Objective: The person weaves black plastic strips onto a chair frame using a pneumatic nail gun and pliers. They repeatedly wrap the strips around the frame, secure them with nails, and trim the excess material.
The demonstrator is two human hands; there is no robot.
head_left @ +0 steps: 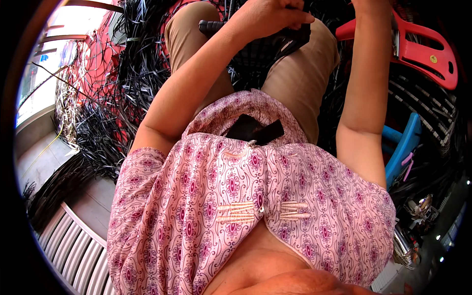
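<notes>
Between my knees sits a black woven basket [250, 56], its thick wrapped rim [211, 26] showing near the top edge. Over the basket's far side is my left hand [275, 15], its fingers curled closed and partly cut off by the upper edge. Dark strip material lies right beneath those fingers, and what they pinch is too hidden to name. My right forearm [364, 83] reaches up and leaves the picture at the wrist, so the right hand's fingers are out of sight.
Loose black plastic strips [135, 78] lie heaped over the red floor at the left. A red plastic stool [427, 49] stands at the upper right, a blue plastic piece [405, 147] below it. A pale slatted rack [73, 246] is at the lower left, shiny metal items [408, 246] at the lower right.
</notes>
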